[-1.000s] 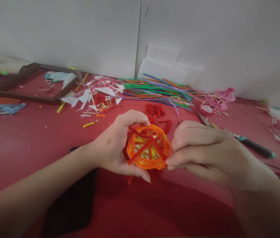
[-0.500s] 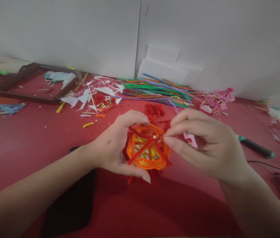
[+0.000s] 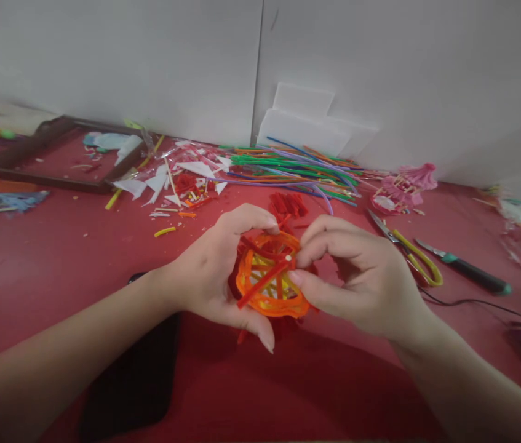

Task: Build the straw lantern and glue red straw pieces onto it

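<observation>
My left hand [image 3: 214, 267] is curled around a round pipe-cleaner craft [image 3: 246, 286], thumb below and fingers above. The craft has an orange rim, yellow strips inside and red pipe-cleaner spokes [image 3: 264, 282] across its face, meeting at a small pale spot. My right hand [image 3: 357, 271] pinches at the craft's right side, close to that meeting point, its fingertips on a red pipe-cleaner piece that they mostly cover. Just beyond the craft lies a bunch of short red pipe-cleaner pieces [image 3: 290, 204].
Long coloured pipe cleaners [image 3: 288, 166] lie along the wall, with white sheets [image 3: 304, 123] behind. To the right are scissors [image 3: 412, 255], a cutter knife [image 3: 477, 274] and a pink paper umbrella model [image 3: 408, 184]. A black phone [image 3: 135, 381] lies under my left forearm; a brown frame [image 3: 48, 178] stands back left.
My right hand has moved left and inward, from the rim's right edge to near the spokes' meeting point. The scissors behind it have come into view. My left hand keeps its hold.
</observation>
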`<state>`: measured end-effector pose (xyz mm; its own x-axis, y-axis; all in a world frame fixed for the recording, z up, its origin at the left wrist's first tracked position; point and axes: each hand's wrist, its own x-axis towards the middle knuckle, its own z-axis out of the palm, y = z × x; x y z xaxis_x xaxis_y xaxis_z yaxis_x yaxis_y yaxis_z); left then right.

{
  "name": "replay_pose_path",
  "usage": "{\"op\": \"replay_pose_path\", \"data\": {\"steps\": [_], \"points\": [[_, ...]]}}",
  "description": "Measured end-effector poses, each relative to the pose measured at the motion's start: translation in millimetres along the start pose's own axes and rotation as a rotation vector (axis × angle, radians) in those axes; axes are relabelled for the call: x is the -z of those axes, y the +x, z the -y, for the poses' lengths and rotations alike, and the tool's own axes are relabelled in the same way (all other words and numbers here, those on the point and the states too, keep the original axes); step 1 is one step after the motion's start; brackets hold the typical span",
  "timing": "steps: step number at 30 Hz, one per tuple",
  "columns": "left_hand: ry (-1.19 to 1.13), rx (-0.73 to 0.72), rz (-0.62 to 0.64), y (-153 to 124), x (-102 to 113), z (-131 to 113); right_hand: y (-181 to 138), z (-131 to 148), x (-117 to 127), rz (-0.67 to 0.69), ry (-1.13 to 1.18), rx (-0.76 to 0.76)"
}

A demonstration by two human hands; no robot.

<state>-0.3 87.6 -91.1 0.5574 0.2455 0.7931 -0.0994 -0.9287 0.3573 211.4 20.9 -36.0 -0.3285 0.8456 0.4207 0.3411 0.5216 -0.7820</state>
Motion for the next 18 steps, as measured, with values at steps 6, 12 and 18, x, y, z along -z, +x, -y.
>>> {"op": "replay_pose_path", "data": {"steps": [6, 12, 18], "points": [[-0.108, 0.051, -0.038, 0, 0, -1, 0, 0, 1, 0.030, 0.008, 0.028], [-0.008, 0.247, -0.077, 20, 10, -27, 0, 0, 0, 0.039, 0.025, 0.022], [0.068, 0.236, -0.099, 32, 8, -41, 0, 1, -1, 0.047, 0.045, 0.010]]}}
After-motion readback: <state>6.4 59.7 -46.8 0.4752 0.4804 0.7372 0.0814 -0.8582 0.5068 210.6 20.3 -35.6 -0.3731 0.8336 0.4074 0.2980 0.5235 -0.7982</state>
